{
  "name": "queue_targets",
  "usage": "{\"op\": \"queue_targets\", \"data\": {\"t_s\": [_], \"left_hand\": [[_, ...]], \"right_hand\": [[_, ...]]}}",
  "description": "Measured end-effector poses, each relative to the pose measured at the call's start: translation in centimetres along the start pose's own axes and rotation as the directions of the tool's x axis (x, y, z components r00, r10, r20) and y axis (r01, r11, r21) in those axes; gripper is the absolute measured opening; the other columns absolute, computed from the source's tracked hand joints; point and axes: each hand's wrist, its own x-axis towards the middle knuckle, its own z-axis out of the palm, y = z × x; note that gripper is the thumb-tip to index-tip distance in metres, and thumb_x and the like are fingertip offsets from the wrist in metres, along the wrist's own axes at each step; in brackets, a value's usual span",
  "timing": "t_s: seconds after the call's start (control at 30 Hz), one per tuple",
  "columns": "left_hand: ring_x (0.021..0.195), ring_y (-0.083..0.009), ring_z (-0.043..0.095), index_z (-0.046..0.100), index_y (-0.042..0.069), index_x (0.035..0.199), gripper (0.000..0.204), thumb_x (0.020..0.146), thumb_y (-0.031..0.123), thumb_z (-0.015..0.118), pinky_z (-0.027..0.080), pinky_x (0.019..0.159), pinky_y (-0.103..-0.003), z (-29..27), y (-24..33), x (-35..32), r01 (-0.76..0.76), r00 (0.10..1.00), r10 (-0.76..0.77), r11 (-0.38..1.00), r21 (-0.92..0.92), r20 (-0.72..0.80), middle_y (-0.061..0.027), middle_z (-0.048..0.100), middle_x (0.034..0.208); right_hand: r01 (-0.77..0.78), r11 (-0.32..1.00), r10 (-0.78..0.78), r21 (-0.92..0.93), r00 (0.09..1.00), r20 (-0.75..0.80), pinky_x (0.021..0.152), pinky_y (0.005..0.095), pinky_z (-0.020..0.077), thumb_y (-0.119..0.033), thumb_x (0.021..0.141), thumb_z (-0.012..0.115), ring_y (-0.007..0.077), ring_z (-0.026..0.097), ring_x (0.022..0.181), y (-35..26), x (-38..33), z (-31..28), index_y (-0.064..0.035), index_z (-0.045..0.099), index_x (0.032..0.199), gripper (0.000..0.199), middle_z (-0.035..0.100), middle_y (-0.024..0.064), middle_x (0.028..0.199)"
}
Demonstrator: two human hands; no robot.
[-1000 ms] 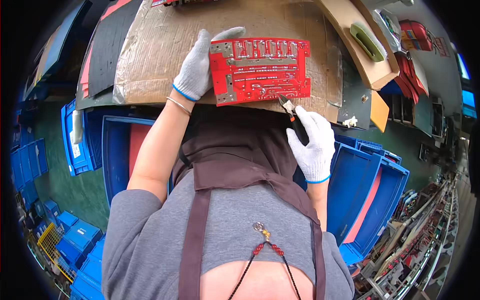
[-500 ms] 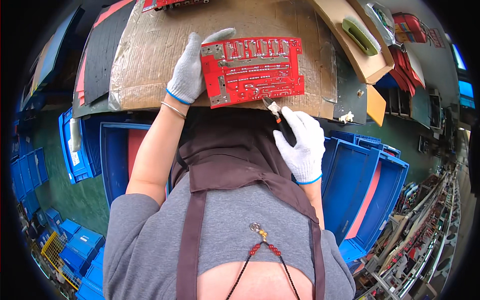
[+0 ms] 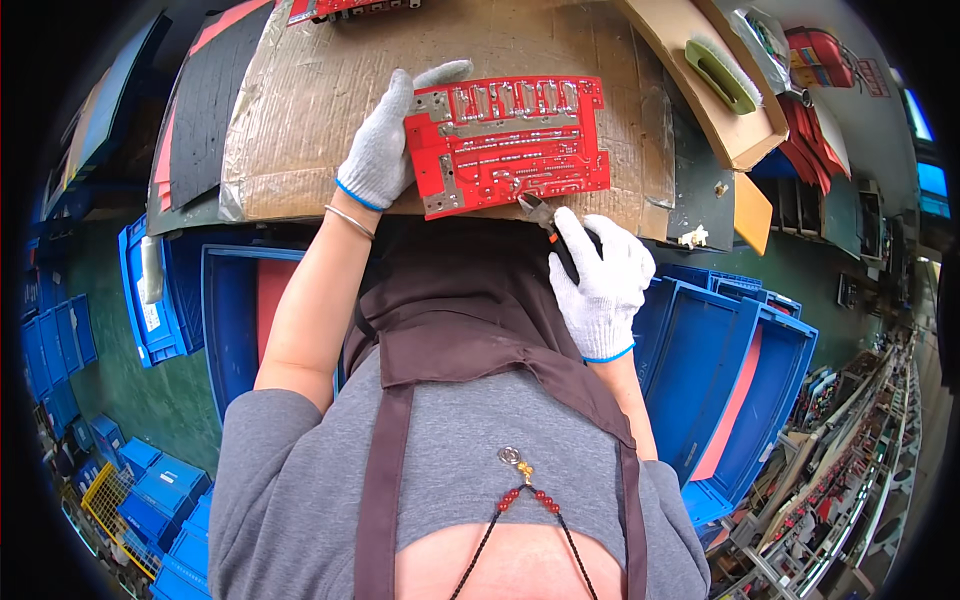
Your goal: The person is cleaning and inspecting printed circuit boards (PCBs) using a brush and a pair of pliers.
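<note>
My left hand [image 3: 384, 140], in a white knit glove with a blue cuff, grips a red circuit board [image 3: 520, 150] by its left side. The board's soldered face, with silvery pads and tracks, is turned up toward me. In my right hand [image 3: 600, 285], gloved the same way, is a pair of cutting pliers [image 3: 541, 212] with dark handles and a touch of orange. The pliers' metal jaws are at the board's near edge, right of its middle. Whether they touch it I cannot tell.
Brown cardboard [image 3: 290, 120] covers the bench beneath the board. Another red board [image 3: 350, 8] lies at the far edge. To the right, a green brush [image 3: 722, 75] rests in a cardboard tray [image 3: 755, 145]. Blue crates [image 3: 700, 355] stand below the bench on both sides.
The pliers' jaws have shifted slightly left and up along the board's near edge. My right hand's fingers have spread somewhat on the handles. The board has moved very little.
</note>
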Motion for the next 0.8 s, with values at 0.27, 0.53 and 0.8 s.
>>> {"op": "queue_targets", "data": {"t_s": [0.27, 0.53, 0.8], "left_hand": [[0.136, -0.0256, 0.058, 0.048, 0.001, 0.153, 0.072, 0.113, 0.057, 0.030, 0.049, 0.116, -0.042, -0.2, -0.1, 0.0, -0.007, 1.000, 0.007, 1.000, -0.019, 0.008, -0.0150, 0.056, 0.151], [0.136, -0.0248, 0.058, 0.048, 0.001, 0.153, 0.072, 0.112, 0.058, 0.030, 0.049, 0.116, -0.041, -0.2, -0.2, 0.0, -0.013, 1.000, 0.013, 1.000, 0.002, 0.019, -0.0150, 0.056, 0.151], [0.135, -0.0246, 0.059, 0.051, 0.001, 0.151, 0.070, 0.113, 0.056, 0.029, 0.050, 0.115, -0.041, -0.3, -0.3, 0.1, -0.019, 1.000, 0.019, 1.000, 0.001, -0.002, -0.0134, 0.056, 0.151]], "right_hand": [[-0.062, 0.998, 0.061, 0.029, 0.998, 0.028, 0.104, 0.0437, 0.0391, -0.019, 0.076, 0.084, 0.0274, 0.060, 0.115, -0.5, 0.7, -0.4, -0.0234, 0.070, 0.136, 0.062, 0.064, 0.0063, 0.123], [-0.005, 1.000, 0.006, -0.024, 1.000, 0.024, 0.105, 0.0442, 0.0377, -0.018, 0.077, 0.084, 0.0267, 0.060, 0.116, -0.4, 1.5, -0.2, -0.0246, 0.069, 0.137, 0.062, 0.065, 0.0049, 0.123], [-0.103, 0.957, 0.078, 0.271, 0.992, 0.102, 0.091, 0.0412, 0.0512, -0.010, 0.079, 0.081, 0.0321, 0.067, 0.102, 0.6, 1.7, 0.6, -0.0145, 0.070, 0.134, 0.057, 0.070, 0.0108, 0.113]]}}
